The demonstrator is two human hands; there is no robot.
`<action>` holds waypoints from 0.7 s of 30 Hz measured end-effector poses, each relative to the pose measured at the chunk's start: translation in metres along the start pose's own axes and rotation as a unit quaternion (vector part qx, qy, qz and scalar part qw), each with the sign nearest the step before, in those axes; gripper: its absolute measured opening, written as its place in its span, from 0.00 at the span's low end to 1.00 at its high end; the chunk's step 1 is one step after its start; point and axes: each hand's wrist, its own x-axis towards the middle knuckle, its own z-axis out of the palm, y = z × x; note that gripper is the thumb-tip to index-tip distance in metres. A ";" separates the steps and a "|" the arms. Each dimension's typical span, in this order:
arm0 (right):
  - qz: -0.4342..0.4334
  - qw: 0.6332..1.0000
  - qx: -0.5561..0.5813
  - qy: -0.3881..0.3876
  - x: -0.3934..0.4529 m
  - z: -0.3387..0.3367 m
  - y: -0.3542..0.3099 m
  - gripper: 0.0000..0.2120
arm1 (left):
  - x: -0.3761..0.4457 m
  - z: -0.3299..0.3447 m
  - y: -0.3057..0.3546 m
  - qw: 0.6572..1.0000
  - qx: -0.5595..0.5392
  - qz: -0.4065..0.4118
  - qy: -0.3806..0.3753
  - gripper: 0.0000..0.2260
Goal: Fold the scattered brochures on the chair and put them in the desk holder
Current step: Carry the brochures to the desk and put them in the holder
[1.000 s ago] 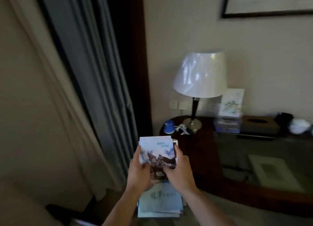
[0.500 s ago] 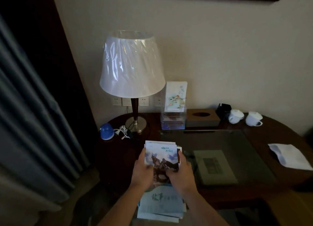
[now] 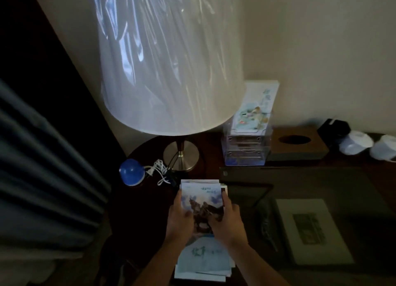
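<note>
A: What's nearest?

B: A stack of brochures (image 3: 203, 258), held over the desk (image 3: 364, 178) edge. The left hand (image 3: 180, 217) grips its left side, the right hand (image 3: 229, 219) its right side, thumbs on the top cover. The sheets are fanned a little; the lower ones stick out toward the camera.

A: And around them?

B: Right of the hands, a pale booklet (image 3: 310, 232) lies flat under the glass top. Left of them, a curtain (image 3: 42, 167) hangs in dark folds.

A: Farther back?

B: A blue dome (image 3: 131, 171) with a white cord (image 3: 159, 171) sits by the lamp base (image 3: 181, 156). The lampshade (image 3: 167, 60), wrapped in plastic, fills much of the view and covers the holder's top left corner.

A: Where is the holder?

B: The holder (image 3: 246, 148), clear, stands just right of the lamp base, against the wall, one brochure upright in its back tier. Beside it a tissue box (image 3: 296, 144), then two white cups (image 3: 355, 143) and something black, too dim to name.
</note>
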 end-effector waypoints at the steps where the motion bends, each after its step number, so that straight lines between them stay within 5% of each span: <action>1: -0.003 1.000 -0.006 -0.004 0.007 0.007 0.003 0.40 | 0.007 0.001 -0.005 1.000 0.016 0.001 -0.003 0.31; 12: -0.026 0.985 -0.167 0.042 0.005 0.015 0.026 0.45 | 0.002 0.022 -0.020 0.961 0.278 0.004 0.012 0.32; 21: -0.029 0.961 -0.259 0.092 0.005 0.022 0.042 0.38 | 0.002 0.027 -0.027 0.947 0.320 0.021 0.008 0.32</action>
